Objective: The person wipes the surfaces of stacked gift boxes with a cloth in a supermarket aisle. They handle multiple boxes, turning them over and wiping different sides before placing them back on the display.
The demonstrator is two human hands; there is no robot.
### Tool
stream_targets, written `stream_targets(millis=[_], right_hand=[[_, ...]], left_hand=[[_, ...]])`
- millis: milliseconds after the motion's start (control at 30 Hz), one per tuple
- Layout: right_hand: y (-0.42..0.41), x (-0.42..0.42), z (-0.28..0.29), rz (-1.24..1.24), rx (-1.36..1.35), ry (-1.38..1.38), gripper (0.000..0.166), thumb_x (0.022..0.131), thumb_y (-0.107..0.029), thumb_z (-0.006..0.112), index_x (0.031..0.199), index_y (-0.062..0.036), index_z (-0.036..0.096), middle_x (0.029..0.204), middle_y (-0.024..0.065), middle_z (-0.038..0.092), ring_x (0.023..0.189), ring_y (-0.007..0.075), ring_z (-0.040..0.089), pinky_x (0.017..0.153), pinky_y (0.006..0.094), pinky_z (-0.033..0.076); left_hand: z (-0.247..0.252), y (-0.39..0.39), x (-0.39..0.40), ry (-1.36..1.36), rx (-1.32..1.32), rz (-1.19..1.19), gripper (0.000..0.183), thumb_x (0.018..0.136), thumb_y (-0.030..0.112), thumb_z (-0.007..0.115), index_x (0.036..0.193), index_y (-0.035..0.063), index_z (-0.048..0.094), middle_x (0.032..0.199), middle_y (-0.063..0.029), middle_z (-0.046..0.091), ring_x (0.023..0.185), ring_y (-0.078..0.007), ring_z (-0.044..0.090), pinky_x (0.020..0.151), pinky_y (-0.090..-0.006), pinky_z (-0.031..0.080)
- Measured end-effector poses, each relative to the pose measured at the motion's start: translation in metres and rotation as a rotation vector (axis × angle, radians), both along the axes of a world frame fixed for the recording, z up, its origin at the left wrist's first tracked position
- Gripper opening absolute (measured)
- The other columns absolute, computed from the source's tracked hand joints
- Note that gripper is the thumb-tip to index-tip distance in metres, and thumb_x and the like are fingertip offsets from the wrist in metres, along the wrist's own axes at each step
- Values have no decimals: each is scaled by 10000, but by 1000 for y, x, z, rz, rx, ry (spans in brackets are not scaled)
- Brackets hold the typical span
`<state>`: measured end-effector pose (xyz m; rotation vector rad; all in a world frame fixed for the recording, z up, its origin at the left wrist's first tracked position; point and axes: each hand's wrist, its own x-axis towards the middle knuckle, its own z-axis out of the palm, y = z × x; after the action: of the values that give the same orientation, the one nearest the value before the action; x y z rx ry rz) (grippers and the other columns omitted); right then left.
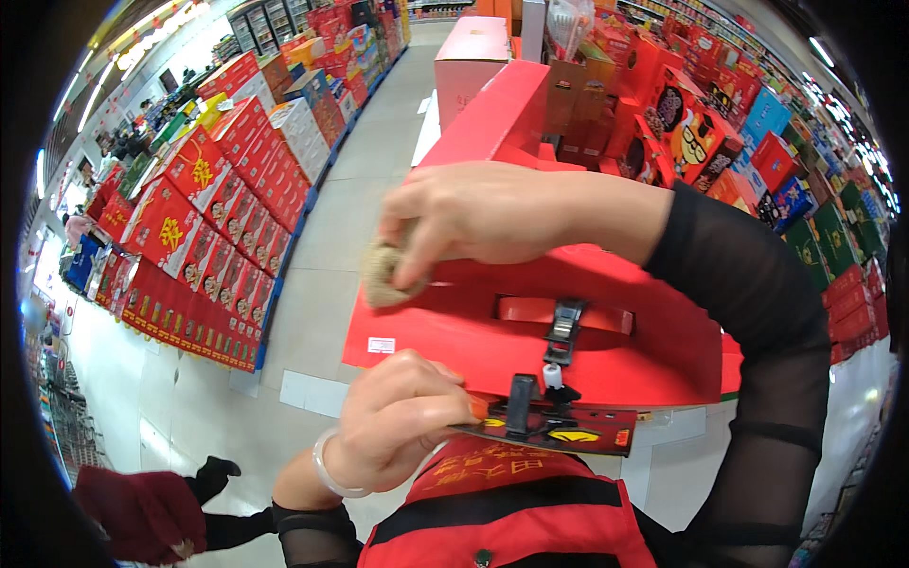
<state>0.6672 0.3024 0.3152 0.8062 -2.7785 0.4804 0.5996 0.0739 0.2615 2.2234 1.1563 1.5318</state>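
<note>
My right hand [461, 213] reaches across a red cardboard gift box [440, 334] and grips a wadded beige cloth [390, 273] at the box's left edge; the hand is slightly blurred. The box has a red carrying strap [525, 309] and a small white label [381, 346]. At the near edge, my left hand [405, 419] pinches the left end of a dark flat plate [561, 429] with yellow and red markings. A black upright piece [522, 403] is on the plate. A black clip [565, 330] with a white plastic piece [552, 376] appears over the box and strap.
Stacked red cartons [213, 213] line the left side of a tiled aisle [341, 184]. A pink-white carton [472, 71] and packed gift boxes [682, 128] stand ahead and to the right. A person in dark red [142, 511] is at the lower left.
</note>
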Motion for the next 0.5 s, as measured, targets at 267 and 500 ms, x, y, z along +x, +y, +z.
stream_targets(millis=[267, 500], right_hand=[[27, 191, 27, -489, 81, -191, 267, 718, -18, 693, 897, -210, 744, 997, 47, 571, 933, 260, 543, 810, 363, 449], [11, 170, 16, -486, 74, -5, 245, 778, 14, 619, 877, -165, 755, 997, 55, 592, 937, 268, 545, 793, 364, 475]], left_hand=[[0, -3, 3, 2, -16, 41, 224, 794, 52, 717, 999, 43, 627, 837, -75, 640, 732, -254, 613, 723, -363, 546], [1, 0, 5, -19, -17, 44, 206, 796, 71, 721, 978, 51, 627, 845, -76, 644, 736, -250, 611, 730, -378, 546]])
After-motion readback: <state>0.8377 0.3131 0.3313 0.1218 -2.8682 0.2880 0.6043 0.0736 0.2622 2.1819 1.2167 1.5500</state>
